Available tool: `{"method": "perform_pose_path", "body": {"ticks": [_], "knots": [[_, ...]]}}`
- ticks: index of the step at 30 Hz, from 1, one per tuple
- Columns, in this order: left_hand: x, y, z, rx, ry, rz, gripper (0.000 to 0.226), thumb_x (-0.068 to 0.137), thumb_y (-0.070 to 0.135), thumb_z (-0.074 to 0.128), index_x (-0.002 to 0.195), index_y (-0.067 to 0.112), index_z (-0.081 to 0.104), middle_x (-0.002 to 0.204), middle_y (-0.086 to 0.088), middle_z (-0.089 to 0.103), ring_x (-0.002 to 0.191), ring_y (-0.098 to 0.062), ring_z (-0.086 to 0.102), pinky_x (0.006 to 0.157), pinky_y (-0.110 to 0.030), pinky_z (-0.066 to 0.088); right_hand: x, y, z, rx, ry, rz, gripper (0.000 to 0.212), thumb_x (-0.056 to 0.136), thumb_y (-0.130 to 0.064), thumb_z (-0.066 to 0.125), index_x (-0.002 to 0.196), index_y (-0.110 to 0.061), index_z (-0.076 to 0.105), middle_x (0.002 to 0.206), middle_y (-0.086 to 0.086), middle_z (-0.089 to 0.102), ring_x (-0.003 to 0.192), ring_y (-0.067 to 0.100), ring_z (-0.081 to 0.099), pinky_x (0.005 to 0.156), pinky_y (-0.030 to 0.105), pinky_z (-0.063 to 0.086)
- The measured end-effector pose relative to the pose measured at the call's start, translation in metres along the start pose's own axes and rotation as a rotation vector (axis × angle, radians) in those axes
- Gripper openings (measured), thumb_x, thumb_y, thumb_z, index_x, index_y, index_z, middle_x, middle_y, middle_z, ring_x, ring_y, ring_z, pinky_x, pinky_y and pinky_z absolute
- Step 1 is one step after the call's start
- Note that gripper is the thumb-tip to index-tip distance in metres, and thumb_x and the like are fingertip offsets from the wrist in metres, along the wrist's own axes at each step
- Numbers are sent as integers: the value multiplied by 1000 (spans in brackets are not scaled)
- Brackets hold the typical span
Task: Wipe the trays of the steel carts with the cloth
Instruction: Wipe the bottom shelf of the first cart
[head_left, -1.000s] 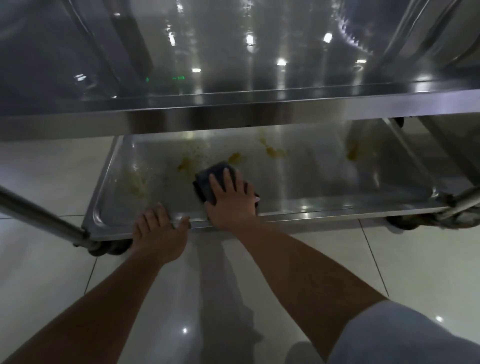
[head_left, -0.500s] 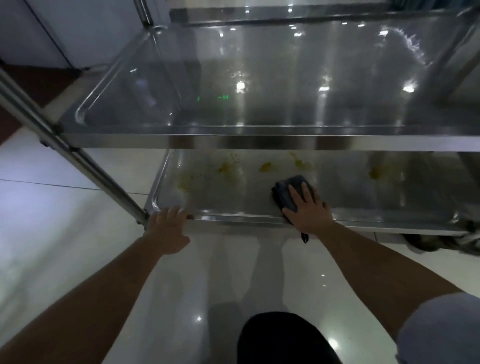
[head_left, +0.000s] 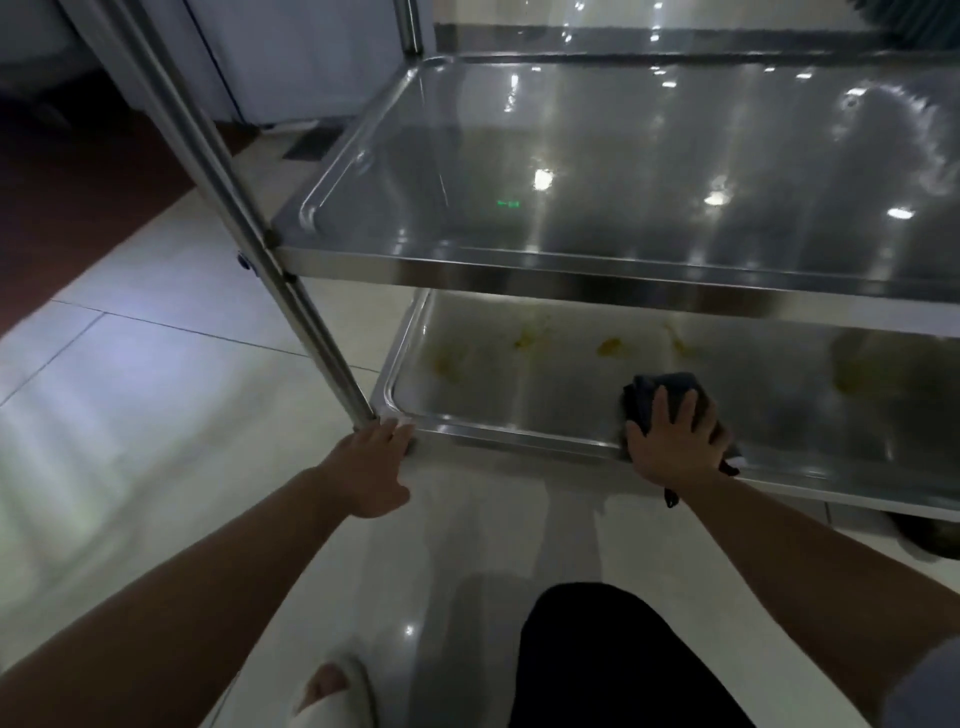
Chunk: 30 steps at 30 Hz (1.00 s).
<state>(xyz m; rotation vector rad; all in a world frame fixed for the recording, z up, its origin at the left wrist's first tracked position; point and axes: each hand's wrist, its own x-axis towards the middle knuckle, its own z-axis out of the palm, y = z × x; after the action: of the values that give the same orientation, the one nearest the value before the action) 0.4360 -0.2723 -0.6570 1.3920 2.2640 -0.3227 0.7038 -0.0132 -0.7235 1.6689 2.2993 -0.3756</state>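
While the left hand (head_left: 371, 470) is resting open-fingered at the bottom tray (head_left: 498, 441) corner, the right hand (head_left: 675, 441) is pressing the cloth (head_left: 649, 395) flat; the yellow stains (head_left: 608, 347) behind probably need firm, overlapping strokes.

cloth (head_left: 655, 391): dark, bunched, near front rim | lower tray (head_left: 519, 400): steel, yellow-stained (far side)

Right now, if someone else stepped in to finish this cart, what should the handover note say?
Left hand: fingers resting flat on the near left corner of the lower tray, steadying it.
Right hand: pressing the dark cloth flat onto the lower tray just inside its front rim.
Done: the upper tray looks shiny, with no stains visible.
Left: yellow stains dot the back of the lower tray, beyond the cloth; wipe those.
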Motion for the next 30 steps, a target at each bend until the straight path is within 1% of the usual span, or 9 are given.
{"method": "perform_pose_path", "body": {"ticks": [2, 4, 7, 11, 15, 19, 23, 26, 30], "knots": [[8, -8, 10, 60, 2, 13, 98, 90, 42, 59, 158, 12, -4, 166, -12, -2, 153, -29, 2, 123, -43, 14, -1, -7, 0, 38, -48, 48, 73, 102, -61, 23, 159, -29, -9, 167, 11, -14, 152, 41, -8, 121, 58, 4], [18, -13, 17, 51, 95, 18, 97, 89, 42, 58, 158, 13, -4, 167, -10, -2, 154, -26, 1, 123, -42, 13, 3, -9, -2, 65, -73, 58, 72, 102, -60, 24, 159, -32, -9, 167, 8, -15, 152, 40, -8, 121, 57, 7], [33, -17, 26, -4, 132, -56, 93, 92, 42, 54, 158, 12, -5, 167, -6, -6, 154, -23, -4, 123, -46, 10, 8, -3, -7, 78, -49, 47, 74, 98, -65, 31, 158, -37, -3, 167, 2, -8, 150, 42, 4, 118, 57, 18], [42, -16, 47, 33, 135, -45, 105, 87, 46, 56, 156, 9, -14, 165, -10, -15, 153, -27, -12, 124, -47, 2, 14, -16, -5, 77, 46, 92, 80, 90, -74, 33, 156, -38, 5, 164, 5, 2, 145, 45, 16, 115, 56, 24], [39, -23, 56, 31, 182, -16, 108, 85, 49, 55, 155, 13, -20, 164, -6, -21, 151, -23, -20, 123, -49, -4, 26, -72, 0, 117, 42, 133, 76, 95, -69, 24, 158, -35, -3, 167, 6, -9, 150, 42, 2, 118, 60, 12], [44, -22, 61, -29, 182, -1, 113, 83, 50, 59, 154, 13, -23, 163, -7, -26, 150, -24, -24, 124, -49, -2, 21, -167, 3, 77, 52, -111, 71, 102, -58, 22, 159, -31, -9, 167, 6, -17, 152, 39, -5, 119, 56, 6], [46, -25, 66, -22, 160, -18, 117, 81, 50, 58, 150, 13, -29, 161, -8, -30, 149, -23, -27, 123, -48, -2, -6, -260, 25, -59, -2, -553, 68, 101, -53, 30, 159, -39, -2, 167, -1, -14, 153, 32, -11, 121, 54, 3], [46, -24, 69, 14, 152, -46, 118, 80, 50, 55, 145, 10, -35, 159, -11, -33, 147, -25, -30, 123, -49, -5, -4, -283, 26, -107, -68, -811, 64, 101, -51, 32, 157, -47, 1, 168, -8, -10, 154, 25, -11, 122, 54, 2], [48, -30, 69, 7, 184, -42, 119, 79, 47, 58, 138, 14, -40, 160, -7, -32, 148, -22, -27, 123, -51, -5, 25, -275, 16, -145, -74, -914, 64, 101, -54, 35, 157, -48, 5, 168, -10, -6, 154, 21, -6, 123, 51, 5]]}}
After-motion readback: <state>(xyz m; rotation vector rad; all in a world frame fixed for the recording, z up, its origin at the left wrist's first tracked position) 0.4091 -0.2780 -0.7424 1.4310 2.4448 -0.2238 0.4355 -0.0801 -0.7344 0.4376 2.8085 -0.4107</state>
